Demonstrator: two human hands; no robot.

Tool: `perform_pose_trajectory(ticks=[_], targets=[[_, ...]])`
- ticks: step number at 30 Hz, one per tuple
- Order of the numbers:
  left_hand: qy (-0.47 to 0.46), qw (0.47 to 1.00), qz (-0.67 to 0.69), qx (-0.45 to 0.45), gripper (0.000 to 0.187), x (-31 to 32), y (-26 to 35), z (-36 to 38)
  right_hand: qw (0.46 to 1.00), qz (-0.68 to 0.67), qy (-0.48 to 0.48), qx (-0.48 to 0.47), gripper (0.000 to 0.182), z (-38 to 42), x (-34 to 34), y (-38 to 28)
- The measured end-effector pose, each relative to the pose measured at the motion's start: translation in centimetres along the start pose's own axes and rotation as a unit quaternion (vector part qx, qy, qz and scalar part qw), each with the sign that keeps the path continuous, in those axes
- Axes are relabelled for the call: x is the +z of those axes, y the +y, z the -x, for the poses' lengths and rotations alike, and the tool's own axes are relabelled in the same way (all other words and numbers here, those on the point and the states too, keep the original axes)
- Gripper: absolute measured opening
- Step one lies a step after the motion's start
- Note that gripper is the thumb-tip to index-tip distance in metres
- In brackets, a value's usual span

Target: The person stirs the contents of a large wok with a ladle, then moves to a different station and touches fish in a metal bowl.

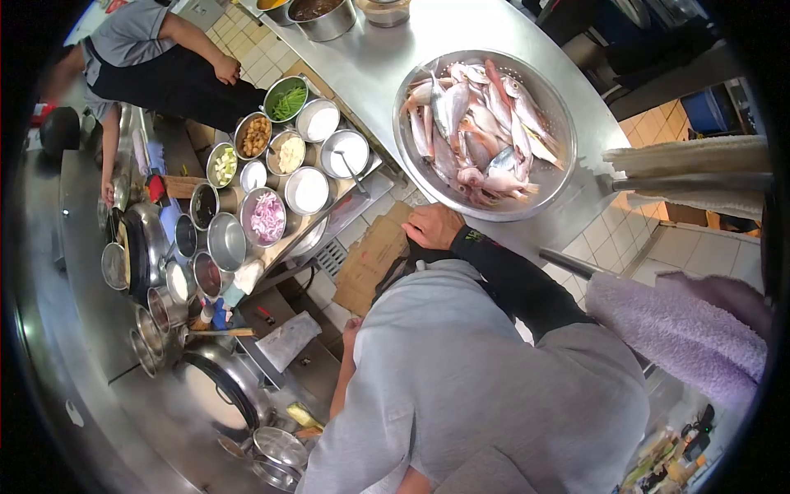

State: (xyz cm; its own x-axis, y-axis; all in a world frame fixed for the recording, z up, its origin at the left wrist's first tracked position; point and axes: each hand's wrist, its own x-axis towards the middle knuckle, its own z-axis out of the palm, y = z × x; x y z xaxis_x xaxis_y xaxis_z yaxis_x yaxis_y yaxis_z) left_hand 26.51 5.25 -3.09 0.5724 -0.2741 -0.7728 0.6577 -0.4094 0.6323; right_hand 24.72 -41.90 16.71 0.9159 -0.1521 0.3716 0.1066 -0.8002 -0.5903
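Right hand (432, 226): planted on the near edge of the steel bench (378, 58) at centre frame, black sleeve behind it, knuckles bent. Gripping the edge or merely leaning on it, hard to tell from this angle; nothing visibly held. Left hand: hidden under the grey shirt, only a strip of bare forearm showing at lower centre.

Just above the right hand, on the bench: wide metal colander (566, 123) heaped with whole silver and pink fish (477, 123). Just left of the hand, down on the tiled floor: flattened cardboard (370, 255). At lower right: purple towel (683, 329).

Further left, on a tray: cluster of small steel bowls, among them sliced red onion (267, 218), green beans (286, 100) and white powder (350, 152). At lower left: dark wok (218, 387).

Upper left: another person (164, 58) in a grey top and black apron. Top edge: two large pots (325, 12).
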Motion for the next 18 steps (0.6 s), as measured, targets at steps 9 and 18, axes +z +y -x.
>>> perform_pose_trajectory(ticks=[9,18], targets=[[0.010,1.000,0.022,0.004,0.012,0.1,-0.7,-0.4,1.000,-0.008,-0.027,0.012,0.020,-0.2,0.0,0.2],[0.059,0.992,-0.112,0.008,0.015,2.4,3.2,2.0,0.995,-0.016,-0.073,0.059,0.017,-0.8,-0.5,-0.4]])
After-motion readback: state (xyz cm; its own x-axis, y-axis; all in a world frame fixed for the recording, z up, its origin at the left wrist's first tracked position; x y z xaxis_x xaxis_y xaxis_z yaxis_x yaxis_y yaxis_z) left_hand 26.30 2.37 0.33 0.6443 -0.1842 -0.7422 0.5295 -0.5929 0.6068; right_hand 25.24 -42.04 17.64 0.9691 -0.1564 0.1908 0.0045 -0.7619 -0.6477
